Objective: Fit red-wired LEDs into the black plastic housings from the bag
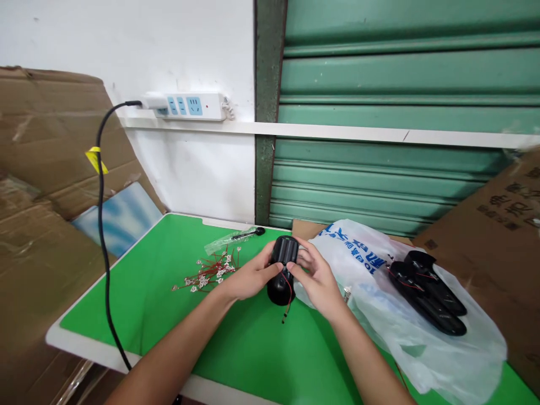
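Black case [285,250]: just left of the plastic bag [382,306], held between your left hand [254,275] and right hand [316,277], fingers around its sides, thumbs on its face. Handling: grip evenly, thumbs clear of the red wire [291,292].

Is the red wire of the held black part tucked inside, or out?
Out: the red wire crosses the black part, and its end extends past the near edge.

Bright diffuse light, soft shadows on the green mat [248,349], glints on the black casing [279,289], edge distortion.
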Available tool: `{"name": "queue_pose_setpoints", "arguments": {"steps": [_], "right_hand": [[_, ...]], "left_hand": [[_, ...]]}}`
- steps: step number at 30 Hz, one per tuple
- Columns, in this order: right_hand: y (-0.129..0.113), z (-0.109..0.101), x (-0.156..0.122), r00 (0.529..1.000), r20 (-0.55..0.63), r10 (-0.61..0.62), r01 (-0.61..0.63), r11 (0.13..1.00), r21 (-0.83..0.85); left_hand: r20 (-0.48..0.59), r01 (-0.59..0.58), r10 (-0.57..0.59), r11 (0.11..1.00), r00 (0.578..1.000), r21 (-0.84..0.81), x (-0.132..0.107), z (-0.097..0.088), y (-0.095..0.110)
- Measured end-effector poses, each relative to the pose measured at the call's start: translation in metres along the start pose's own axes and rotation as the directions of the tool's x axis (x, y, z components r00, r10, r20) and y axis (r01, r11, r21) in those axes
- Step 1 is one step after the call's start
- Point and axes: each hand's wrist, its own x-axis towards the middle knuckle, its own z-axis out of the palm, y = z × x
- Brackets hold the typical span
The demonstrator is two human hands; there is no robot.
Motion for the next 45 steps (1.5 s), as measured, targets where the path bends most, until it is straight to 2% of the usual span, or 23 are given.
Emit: {"name": "queue_pose_setpoints", "arguments": {"steps": [3,5,6,8,10,12,14,16,20,23,26,28,30,34,36,37,39,41,43,45], "right_hand": [[0.001,0.004,0.0,0.989,-0.141,-0.036,0.028,0.998,-0.056],[0.0,0.009,-0.003,0.948,-0.264,-0.177,0.117,0.966,-0.229],[0.001,0.014,-0.006,0.919,-0.277,-0.282,0.178,0.92,-0.349],[0.003,0.026,-0.013,0.87,-0.164,-0.464,0.309,0.775,-0.551],[0.009,0.042,-0.021,0.857,0.045,-0.514,0.426,0.656,-0.623],[0.018,0.062,-0.025,0.854,0.232,-0.465,0.497,0.599,-0.628],[0.028,0.083,-0.023,0.851,0.335,-0.405,0.521,0.564,-0.641],[0.034,0.105,-0.013,0.878,0.347,-0.33,0.478,0.549,-0.686],[0.029,0.146,0.021,0.97,0.203,-0.131,0.242,0.527,-0.815],[0.021,0.168,0.042,0.988,0.152,0.003,0.132,0.479,-0.868],[0.017,0.177,0.049,0.989,0.14,0.053,0.1,0.464,-0.88],[0.018,0.174,0.046,0.99,0.133,0.046,0.091,0.513,-0.854],[0.019,0.166,0.042,0.989,0.145,0.018,0.101,0.633,-0.767],[0.016,0.131,0.032,0.98,0.177,-0.089,0.152,0.914,-0.377],[0.011,0.107,0.029,0.99,0.101,-0.101,0.117,0.978,-0.17],[0.009,0.095,0.028,0.996,0.06,-0.067,0.073,0.993,-0.089],[0.004,0.071,0.027,0.999,-0.054,0.006,-0.005,1.0,0.02],[0.002,0.05,0.025,0.982,-0.187,0.039,-0.024,0.996,0.086],[0.001,0.034,0.023,0.956,-0.29,0.049,-0.007,0.99,0.144],[0.0,0.022,0.021,0.934,-0.351,0.071,0.004,0.978,0.21]], "left_hand": [[-0.039,0.038,-0.043,0.991,0.998,-0.125,0.0,-0.008,0.008],[-0.116,0.039,-0.069,0.968,0.991,-0.249,-0.002,-0.02,0.019],[-0.171,0.008,-0.064,0.95,0.983,-0.311,-0.004,-0.027,0.025],[-0.313,-0.108,-0.026,0.909,0.949,-0.403,-0.007,-0.043,0.037],[-0.461,-0.227,-0.011,0.86,0.888,-0.458,-0.01,-0.058,0.047],[-0.573,-0.314,-0.047,0.799,0.818,-0.513,-0.012,-0.071,0.053],[-0.619,-0.376,-0.104,0.713,0.779,-0.592,-0.014,-0.08,0.056],[-0.601,-0.417,-0.133,0.601,0.788,-0.682,-0.018,-0.087,0.057],[-0.523,-0.445,-0.09,0.417,0.847,-0.792,-0.027,-0.093,0.057],[-0.495,-0.441,-0.057,0.378,0.867,-0.814,-0.03,-0.094,0.057],[-0.502,-0.446,-0.056,0.383,0.863,-0.809,-0.03,-0.093,0.057],[-0.506,-0.449,-0.061,0.378,0.86,-0.809,-0.03,-0.094,0.057],[-0.499,-0.446,-0.054,0.372,0.865,-0.814,-0.03,-0.094,0.056],[-0.503,-0.447,-0.035,0.41,0.863,-0.795,-0.029,-0.094,0.055],[-0.502,-0.417,-0.079,0.456,0.861,-0.786,-0.026,-0.092,0.054],[-0.492,-0.381,-0.108,0.497,0.864,-0.779,-0.023,-0.09,0.054],[-0.448,-0.267,-0.154,0.621,0.881,-0.737,-0.017,-0.085,0.05],[-0.349,-0.072,-0.22,0.748,0.911,-0.66,-0.01,-0.076,0.044],[-0.231,0.151,-0.332,0.81,0.915,-0.566,-0.005,-0.064,0.036],[-0.152,0.301,-0.414,0.827,0.898,-0.475,-0.002,-0.049,0.029]]}}
